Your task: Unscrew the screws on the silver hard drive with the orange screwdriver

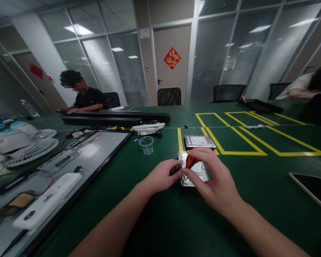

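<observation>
The hard drive (201,171) lies flat mid-table (256,189), by the yellow tape's (179,141) near corner. I judge it dense, rigid and slick, best gripped by its side edges. My left hand (162,176) pinches its left edge; my right hand (216,182) pinches a red-handled tool (190,161) over it.

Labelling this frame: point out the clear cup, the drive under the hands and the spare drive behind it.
clear cup (147,146): head view, its side wall.
drive under the hands (201,172): head view, bare top plate.
spare drive (199,141): head view, its label.
</observation>
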`<state>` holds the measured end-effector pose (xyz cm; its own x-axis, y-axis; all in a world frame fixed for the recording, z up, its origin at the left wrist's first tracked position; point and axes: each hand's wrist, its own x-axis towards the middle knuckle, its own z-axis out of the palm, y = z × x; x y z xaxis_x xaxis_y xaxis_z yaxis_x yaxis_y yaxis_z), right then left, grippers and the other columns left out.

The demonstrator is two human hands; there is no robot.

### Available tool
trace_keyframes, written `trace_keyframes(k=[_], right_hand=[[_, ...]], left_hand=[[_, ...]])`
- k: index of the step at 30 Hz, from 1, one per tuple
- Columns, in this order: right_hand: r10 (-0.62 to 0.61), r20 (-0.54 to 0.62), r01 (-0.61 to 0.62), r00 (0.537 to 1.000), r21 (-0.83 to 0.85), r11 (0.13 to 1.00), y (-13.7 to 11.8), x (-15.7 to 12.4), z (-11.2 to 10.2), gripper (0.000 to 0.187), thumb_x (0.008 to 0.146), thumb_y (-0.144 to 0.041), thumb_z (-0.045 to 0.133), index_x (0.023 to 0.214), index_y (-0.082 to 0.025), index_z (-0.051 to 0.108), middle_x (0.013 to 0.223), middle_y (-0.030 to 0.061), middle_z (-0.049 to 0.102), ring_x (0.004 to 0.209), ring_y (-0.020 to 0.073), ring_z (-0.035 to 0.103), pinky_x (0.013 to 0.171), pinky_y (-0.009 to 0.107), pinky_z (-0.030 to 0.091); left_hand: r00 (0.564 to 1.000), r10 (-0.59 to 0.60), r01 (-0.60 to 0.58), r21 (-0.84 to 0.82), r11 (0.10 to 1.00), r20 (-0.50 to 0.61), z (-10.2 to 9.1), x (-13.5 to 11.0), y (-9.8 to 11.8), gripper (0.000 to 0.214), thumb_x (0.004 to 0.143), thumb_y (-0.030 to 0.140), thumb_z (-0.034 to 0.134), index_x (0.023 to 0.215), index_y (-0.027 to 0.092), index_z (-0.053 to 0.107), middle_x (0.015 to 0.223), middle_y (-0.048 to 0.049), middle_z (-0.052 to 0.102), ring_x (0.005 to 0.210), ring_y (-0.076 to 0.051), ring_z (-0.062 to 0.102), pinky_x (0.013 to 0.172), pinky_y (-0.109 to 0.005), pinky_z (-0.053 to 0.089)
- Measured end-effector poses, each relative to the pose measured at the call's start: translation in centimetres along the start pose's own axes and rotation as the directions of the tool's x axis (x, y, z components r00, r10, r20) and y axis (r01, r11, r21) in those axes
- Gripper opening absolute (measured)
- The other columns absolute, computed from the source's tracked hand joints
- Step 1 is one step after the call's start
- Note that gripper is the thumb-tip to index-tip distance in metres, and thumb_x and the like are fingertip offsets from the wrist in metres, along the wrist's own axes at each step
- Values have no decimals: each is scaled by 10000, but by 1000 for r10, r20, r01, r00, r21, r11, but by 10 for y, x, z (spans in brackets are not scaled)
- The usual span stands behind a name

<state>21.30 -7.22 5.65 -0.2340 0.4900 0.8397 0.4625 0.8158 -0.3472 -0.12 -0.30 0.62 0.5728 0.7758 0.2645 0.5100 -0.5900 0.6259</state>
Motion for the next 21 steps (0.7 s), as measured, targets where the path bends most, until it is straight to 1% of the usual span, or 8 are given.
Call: trace_keyframes(k=[4,7,10,12,15,18,21], right_hand=[[-12,-5,12,1000,18,1000,2,1,0,433,1028,-160,801,1419,-273,654,1270,89,737,1158,241,757,1024,388,673],[-14,-13,14,1000,17,1000,1,1,1,404,1037,-154,781,1401,-279,658,1255,81,750,1145,242,766,999,382,678],[31,-33,-31,999,8,999,1,-3,3,472,1046,-153,746,1476,-295,609,1284,85,764,1112,247,785,965,396,685],[71,-46,-71,996,11,997,2,-6,4,535,1050,-161,728,1538,-302,560,1341,99,759,1129,254,791,982,416,681],[100,-15,-99,995,33,995,-1,-6,4,502,1062,-172,698,1529,-295,563,1377,109,741,1185,255,776,1031,422,661],[76,16,-77,997,39,996,-5,-3,1,462,1062,-155,663,1500,-278,586,1362,112,721,1213,256,750,1061,426,643],[27,11,-27,1000,15,1000,-6,0,-1,451,1053,-137,645,1481,-269,592,1364,122,692,1249,270,719,1066,437,637]], left_hand=[[1000,16,-16,-7,1000,-2,0,0,-1,289,1099,424,690,1259,202,785,1165,-82,793,1034,-261,707,910,-369,525],[1000,13,-13,8,1000,1,0,1,0,265,1101,404,688,1251,208,787,1146,-75,794,1012,-251,705,888,-358,518],[1000,-9,8,44,999,14,-1,1,2,254,1099,381,681,1254,211,789,1112,-70,787,970,-242,695,851,-344,511],[999,-25,24,53,998,23,-1,1,3,263,1096,385,684,1257,204,789,1113,-75,784,966,-243,695,855,-342,517],[999,-35,34,52,998,22,-1,2,3,278,1090,393,694,1262,196,789,1124,-84,787,987,-253,704,891,-353,532],[999,-32,31,45,998,17,-1,1,4,271,1081,375,697,1261,194,790,1134,-87,788,994,-258,705,902,-361,538],[1000,-21,20,36,999,12,-1,1,5,256,1069,333,696,1263,193,787,1125,-84,787,977,-253,698,890,-360,534]])
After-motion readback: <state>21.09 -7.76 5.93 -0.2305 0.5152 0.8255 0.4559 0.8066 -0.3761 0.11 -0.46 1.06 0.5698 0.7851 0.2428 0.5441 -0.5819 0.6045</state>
